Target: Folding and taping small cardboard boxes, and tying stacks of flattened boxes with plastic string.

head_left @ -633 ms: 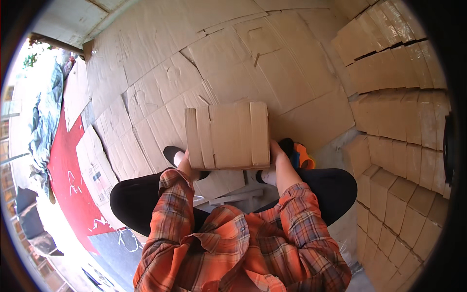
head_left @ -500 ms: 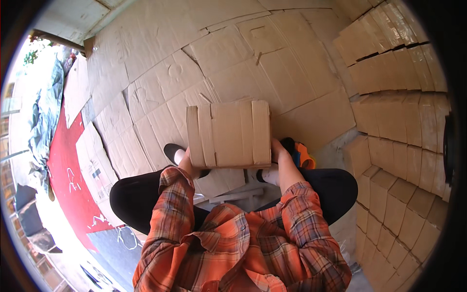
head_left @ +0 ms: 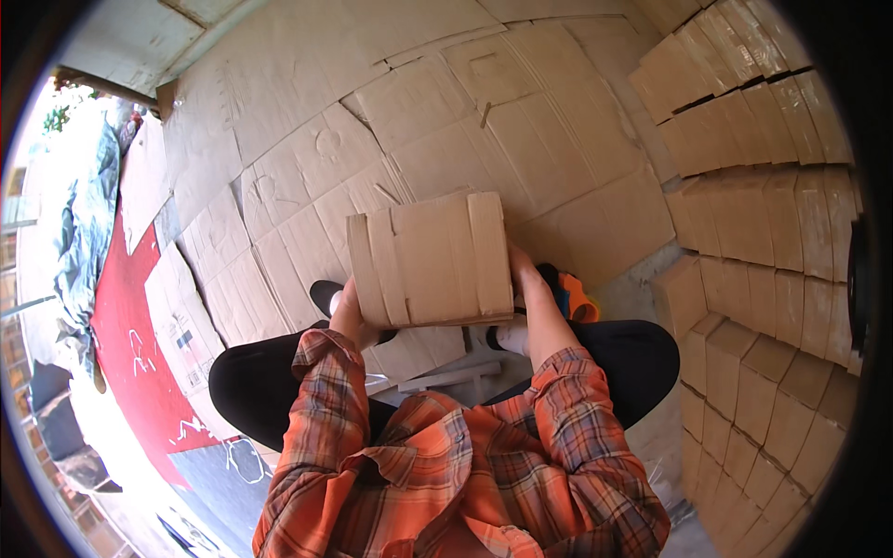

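A brown cardboard box (head_left: 430,260) is held between my two hands, in front of my body and above my feet. Its top face has creases and a few small tears near the edges. My left hand (head_left: 350,305) presses on the left side of the box, with most of its fingers hidden behind the cardboard. On the opposite side my right hand (head_left: 517,265) grips near the edge; its fingertips are also out of sight.
Flattened cardboard sheets (head_left: 288,186) cover the floor ahead. Stacked cardboard boxes (head_left: 744,219) line the right side. An orange tape roll or similar round thing (head_left: 582,302) lies by my right foot. Low wooden slats (head_left: 451,375) sit between my legs. A red sheet (head_left: 130,325) lies at left.
The box has tilted slightly counterclockwise and shifted a little to the left. Both hands have moved with it and keep their hold.
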`<state>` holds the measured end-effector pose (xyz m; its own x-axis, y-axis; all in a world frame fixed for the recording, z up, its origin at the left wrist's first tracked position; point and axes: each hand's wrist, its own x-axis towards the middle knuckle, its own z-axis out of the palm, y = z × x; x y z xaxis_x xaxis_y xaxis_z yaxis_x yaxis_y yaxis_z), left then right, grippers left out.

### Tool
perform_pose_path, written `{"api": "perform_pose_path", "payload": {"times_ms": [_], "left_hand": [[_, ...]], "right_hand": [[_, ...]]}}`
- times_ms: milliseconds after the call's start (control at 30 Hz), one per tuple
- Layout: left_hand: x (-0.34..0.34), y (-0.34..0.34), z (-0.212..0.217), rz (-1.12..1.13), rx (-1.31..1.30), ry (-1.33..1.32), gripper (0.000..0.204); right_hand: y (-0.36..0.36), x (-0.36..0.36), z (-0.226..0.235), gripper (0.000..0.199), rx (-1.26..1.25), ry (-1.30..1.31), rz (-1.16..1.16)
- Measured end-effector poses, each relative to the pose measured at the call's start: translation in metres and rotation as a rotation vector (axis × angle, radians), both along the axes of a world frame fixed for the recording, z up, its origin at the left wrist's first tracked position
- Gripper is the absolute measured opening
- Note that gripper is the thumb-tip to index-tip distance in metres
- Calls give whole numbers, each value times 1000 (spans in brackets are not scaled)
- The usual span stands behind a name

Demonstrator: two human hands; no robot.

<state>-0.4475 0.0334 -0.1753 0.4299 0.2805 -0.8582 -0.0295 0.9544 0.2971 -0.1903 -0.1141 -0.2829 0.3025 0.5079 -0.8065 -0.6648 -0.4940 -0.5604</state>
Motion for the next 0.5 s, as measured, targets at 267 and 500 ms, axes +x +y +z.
{"api": "perform_pose_path", "payload": {"times_ms": [267,500], "left_hand": [[-46,-1,-58,7,-59,-244,47],[-64,0,-107,-147,265,-300,50]], "right_hand": [[54,0,25,62,152,-506,529],[52,3,-30,55,263,-7,119]]}}
